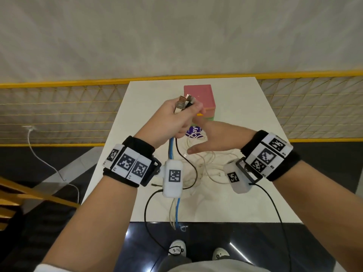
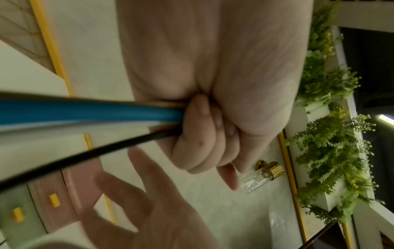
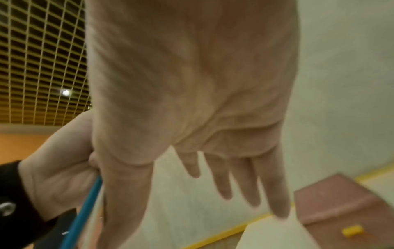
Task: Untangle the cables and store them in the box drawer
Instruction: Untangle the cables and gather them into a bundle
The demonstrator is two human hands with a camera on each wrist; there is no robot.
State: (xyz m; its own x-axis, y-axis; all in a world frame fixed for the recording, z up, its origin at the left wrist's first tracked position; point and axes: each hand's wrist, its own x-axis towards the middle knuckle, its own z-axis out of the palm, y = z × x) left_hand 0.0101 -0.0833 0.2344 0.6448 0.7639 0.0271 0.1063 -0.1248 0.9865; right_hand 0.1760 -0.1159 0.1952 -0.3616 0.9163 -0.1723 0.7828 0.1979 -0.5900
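A person stands at the near edge of a white table [image 1: 245,124], both hands raised above it. The left hand [image 1: 172,122] is clenched around a bundle of cables: a blue cable [image 1: 171,148], a black cable [image 1: 184,156] and pale ones, with their metal plugs [image 1: 184,102] sticking up out of the fist. The cables hang down past the table's near edge. The right hand [image 1: 214,136] is just beside the left, fingers straight and spread, gripping nothing. A tangle of white cables [image 1: 208,165] lies on the table beneath the hands. A pink-topped box with drawers [image 1: 198,97] stands near the far edge.

Only the left wrist view shows the curled fingers [image 2: 202,131] pinning the blue and black cables, plus green plants [image 2: 328,151] on a ledge. The right wrist view shows the open fingers [image 3: 245,182] above the box's yellow handle [image 3: 351,231].
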